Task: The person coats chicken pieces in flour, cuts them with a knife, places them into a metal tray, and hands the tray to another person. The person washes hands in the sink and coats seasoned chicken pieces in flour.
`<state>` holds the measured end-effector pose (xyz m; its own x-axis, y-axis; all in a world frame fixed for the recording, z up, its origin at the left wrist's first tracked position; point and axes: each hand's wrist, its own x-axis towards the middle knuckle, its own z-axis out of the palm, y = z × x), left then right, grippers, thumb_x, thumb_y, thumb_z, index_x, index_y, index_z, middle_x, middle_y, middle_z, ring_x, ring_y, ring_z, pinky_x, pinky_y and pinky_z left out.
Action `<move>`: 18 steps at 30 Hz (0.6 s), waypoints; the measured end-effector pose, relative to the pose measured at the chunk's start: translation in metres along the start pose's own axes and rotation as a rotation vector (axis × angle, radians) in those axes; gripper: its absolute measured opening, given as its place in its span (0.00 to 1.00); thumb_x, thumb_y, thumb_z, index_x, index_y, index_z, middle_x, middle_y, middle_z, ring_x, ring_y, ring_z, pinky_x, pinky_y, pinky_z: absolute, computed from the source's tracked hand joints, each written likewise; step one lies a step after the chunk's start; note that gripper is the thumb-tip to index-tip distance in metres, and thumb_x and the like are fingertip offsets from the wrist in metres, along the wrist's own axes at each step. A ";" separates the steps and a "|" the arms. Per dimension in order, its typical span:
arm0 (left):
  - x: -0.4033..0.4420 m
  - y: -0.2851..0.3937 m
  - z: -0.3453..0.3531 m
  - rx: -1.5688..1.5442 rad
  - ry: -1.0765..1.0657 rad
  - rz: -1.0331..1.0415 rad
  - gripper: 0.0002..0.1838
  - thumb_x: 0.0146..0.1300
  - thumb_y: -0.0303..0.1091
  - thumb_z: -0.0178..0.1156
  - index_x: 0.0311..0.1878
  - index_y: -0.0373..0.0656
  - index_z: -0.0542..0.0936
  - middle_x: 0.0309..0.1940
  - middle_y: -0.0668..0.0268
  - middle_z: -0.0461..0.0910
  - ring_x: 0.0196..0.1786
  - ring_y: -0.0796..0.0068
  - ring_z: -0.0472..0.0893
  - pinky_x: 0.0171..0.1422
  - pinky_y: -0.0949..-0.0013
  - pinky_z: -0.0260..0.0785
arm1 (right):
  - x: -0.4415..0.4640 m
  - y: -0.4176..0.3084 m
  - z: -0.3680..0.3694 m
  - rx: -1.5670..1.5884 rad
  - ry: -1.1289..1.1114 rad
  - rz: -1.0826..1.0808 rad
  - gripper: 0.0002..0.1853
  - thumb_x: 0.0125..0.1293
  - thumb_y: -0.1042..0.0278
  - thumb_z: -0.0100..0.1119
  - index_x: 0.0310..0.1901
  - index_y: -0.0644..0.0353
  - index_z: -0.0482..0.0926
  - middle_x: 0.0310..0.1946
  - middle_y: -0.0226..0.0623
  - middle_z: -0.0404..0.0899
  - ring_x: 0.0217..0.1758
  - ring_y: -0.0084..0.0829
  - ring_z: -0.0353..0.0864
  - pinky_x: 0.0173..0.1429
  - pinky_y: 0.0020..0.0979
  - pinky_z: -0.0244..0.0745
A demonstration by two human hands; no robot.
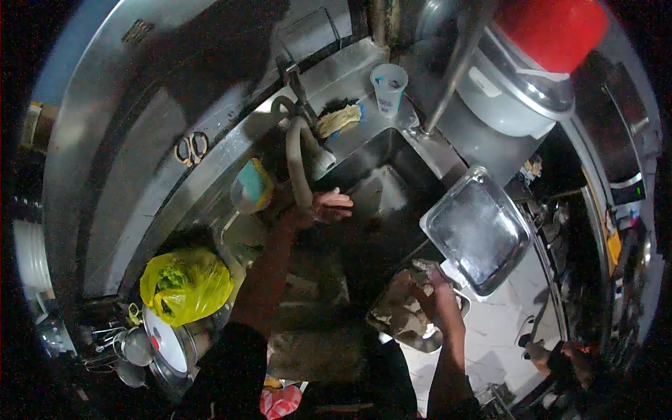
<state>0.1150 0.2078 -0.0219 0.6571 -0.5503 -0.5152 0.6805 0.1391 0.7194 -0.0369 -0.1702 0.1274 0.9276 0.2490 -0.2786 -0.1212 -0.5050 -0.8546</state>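
In the head view, the one view we have, we look down at a dark steel sink. Our left hand is open over it, fingers stretched out to the picture's right, holding nothing that we can see. It is just beside the hanging pipe of the tap, though we cannot tell whether the two touch.

Our right hand is at the pan, its fingers bent over the near-right part. We cannot tell whether they grip the rim or only rest there. The pan sits low at the sink's right side, above the pale floor, and holds brownish pieces too dim to name. Just beyond our right hand lies a square steel tray, bright inside.

On the worktop behind the sink we see a cup and, near it, a crumpled cloth. Left of the tap, a sponge shows blue and yellow, and scissors are farther left. Near our left forearm is a yellow bag with greens inside, next to a pale lid.
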 end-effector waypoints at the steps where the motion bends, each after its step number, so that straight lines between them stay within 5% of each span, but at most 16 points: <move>1: -0.007 0.000 0.014 0.110 0.046 0.017 0.31 0.79 0.55 0.45 0.67 0.37 0.72 0.62 0.62 0.77 0.55 0.70 0.82 0.52 0.72 0.77 | -0.002 -0.002 0.003 -0.046 0.000 -0.004 0.33 0.54 0.83 0.67 0.64 0.57 0.73 0.62 0.47 0.76 0.62 0.50 0.78 0.67 0.38 0.72; 2: -0.010 -0.006 0.019 0.220 0.090 0.034 0.29 0.79 0.55 0.46 0.65 0.38 0.75 0.57 0.64 0.81 0.49 0.72 0.84 0.48 0.73 0.78 | -0.004 -0.005 0.005 -0.093 0.001 -0.006 0.33 0.54 0.83 0.67 0.64 0.58 0.73 0.62 0.48 0.76 0.63 0.50 0.78 0.68 0.38 0.72; 5: 0.032 -0.039 -0.013 -0.137 0.058 0.007 0.26 0.75 0.60 0.51 0.45 0.44 0.82 0.34 0.72 0.80 0.31 0.80 0.78 0.30 0.74 0.72 | -0.016 -0.021 0.010 -0.142 -0.032 -0.007 0.27 0.62 0.79 0.60 0.65 0.58 0.73 0.65 0.49 0.74 0.66 0.50 0.75 0.72 0.39 0.67; 8: 0.022 -0.012 0.044 0.147 0.539 -0.193 0.26 0.70 0.65 0.56 0.28 0.52 0.75 0.20 0.78 0.69 0.23 0.84 0.70 0.22 0.75 0.61 | -0.033 -0.032 0.020 0.101 -0.015 0.170 0.26 0.64 0.76 0.62 0.65 0.61 0.72 0.63 0.51 0.74 0.64 0.53 0.75 0.70 0.42 0.67; 9: 0.023 -0.009 0.047 0.049 0.518 -0.222 0.29 0.65 0.68 0.59 0.22 0.56 0.67 0.16 0.79 0.66 0.22 0.84 0.70 0.21 0.77 0.58 | -0.040 -0.024 0.028 -0.002 0.021 0.107 0.25 0.63 0.74 0.65 0.63 0.62 0.73 0.59 0.52 0.77 0.61 0.54 0.77 0.65 0.43 0.71; 11: 0.033 -0.037 0.030 -0.021 0.323 -0.140 0.27 0.67 0.66 0.59 0.25 0.54 0.72 0.18 0.78 0.68 0.21 0.82 0.70 0.21 0.74 0.59 | -0.053 -0.006 0.040 -0.230 0.083 -0.087 0.26 0.63 0.71 0.69 0.62 0.62 0.73 0.57 0.54 0.79 0.59 0.56 0.78 0.59 0.44 0.76; 15: 0.014 -0.051 0.032 -0.347 0.151 -0.061 0.22 0.71 0.61 0.55 0.38 0.52 0.83 0.23 0.76 0.73 0.19 0.79 0.70 0.22 0.65 0.65 | -0.063 -0.041 0.043 -0.169 0.060 -0.071 0.25 0.64 0.69 0.69 0.61 0.61 0.74 0.57 0.54 0.79 0.58 0.56 0.79 0.60 0.45 0.76; 18: 0.054 -0.109 -0.030 0.157 0.188 0.154 0.21 0.74 0.59 0.50 0.42 0.53 0.82 0.23 0.73 0.74 0.18 0.75 0.70 0.20 0.69 0.62 | -0.068 -0.042 0.046 -0.145 0.005 -0.030 0.33 0.56 0.75 0.72 0.63 0.62 0.71 0.63 0.53 0.73 0.63 0.58 0.75 0.67 0.46 0.73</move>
<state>0.0858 0.1878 -0.1425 0.8072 -0.3680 -0.4614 0.5194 0.0717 0.8515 -0.1107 -0.1283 0.1622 0.9317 0.2617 -0.2518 -0.0417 -0.6117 -0.7900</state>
